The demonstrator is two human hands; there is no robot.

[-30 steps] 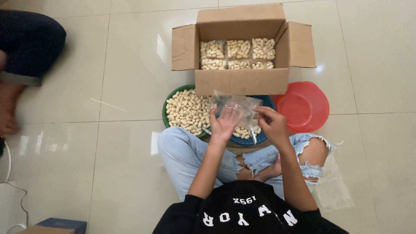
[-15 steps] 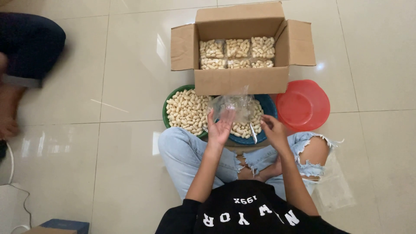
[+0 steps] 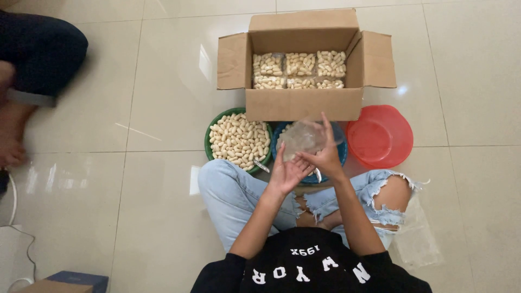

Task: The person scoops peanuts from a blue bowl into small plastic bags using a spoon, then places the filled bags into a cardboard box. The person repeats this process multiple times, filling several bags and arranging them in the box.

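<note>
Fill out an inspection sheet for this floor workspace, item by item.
Surface: pale tiled floor, glossy.
Job's things: clear plastic bag held over blue bowl; green bowl of pale pieces; open cardboard box of filled packs.
Clutter: empty red bowl; loose clear bags.
Grippers: left hand and right hand both on the bag.
Cables: white cable, far left.
Surroundings: another person's leg, top left.

Floor (image 3: 135,179) open at left centre and far right of frame. Ahead of the hands, packed tight: green bowl (image 3: 239,140), blue bowl (image 3: 339,157), red bowl (image 3: 380,135) in a row, box (image 3: 304,103) touching behind them. Another person's leg (image 3: 38,54) blocks upper left.
</note>
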